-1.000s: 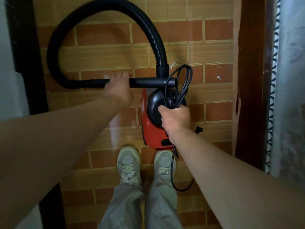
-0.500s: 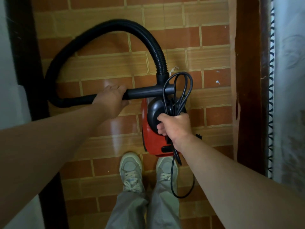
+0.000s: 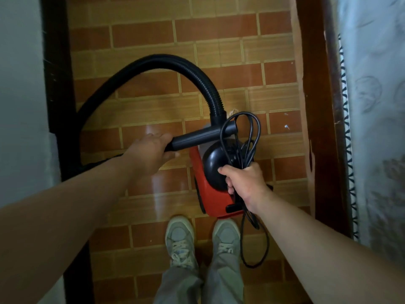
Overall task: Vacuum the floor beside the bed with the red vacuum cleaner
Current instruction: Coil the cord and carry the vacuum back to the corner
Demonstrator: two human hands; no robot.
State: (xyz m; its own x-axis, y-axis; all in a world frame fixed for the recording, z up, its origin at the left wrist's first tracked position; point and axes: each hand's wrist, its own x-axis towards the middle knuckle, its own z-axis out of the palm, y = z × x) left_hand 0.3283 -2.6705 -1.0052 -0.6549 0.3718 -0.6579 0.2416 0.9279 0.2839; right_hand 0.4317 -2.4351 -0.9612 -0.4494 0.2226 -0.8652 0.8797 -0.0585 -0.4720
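Straight ahead of the person's shoes (image 3: 179, 240), at twelve o'clock and close to the toes, sits the red vacuum cleaner (image 3: 207, 194), its long body running from six to twelve along the tiled floor (image 3: 219, 40). I cannot tell whether it rests on the tiles or hangs just off them. The bed (image 3: 316, 106) lies along the three o'clock side, and the strip to be cleaned runs between its wooden rail and the wall at nine. The right hand (image 3: 244, 185) is the nearer one to the machine. It comes in from five o'clock, its fingers clenched on the looped power cord (image 3: 242, 132) and pressed against the black dome on top; any carry handle beneath is hidden. The left hand (image 3: 151, 152) reaches in from eight o'clock, knuckles up, with fingers over and thumb under the black wand (image 3: 197, 137). The wand's long axis runs from eight to two o'clock across the cleaner's nose, and its open end points toward the bed. From the stub at the front, the hose (image 3: 175, 69) arches up through twelve and drops away at nine behind the left forearm. As I read it, nothing is being vacuumed yet. The cord is bundled, so it wants unwinding and plugging in, and the wand needs swinging down to the floor.
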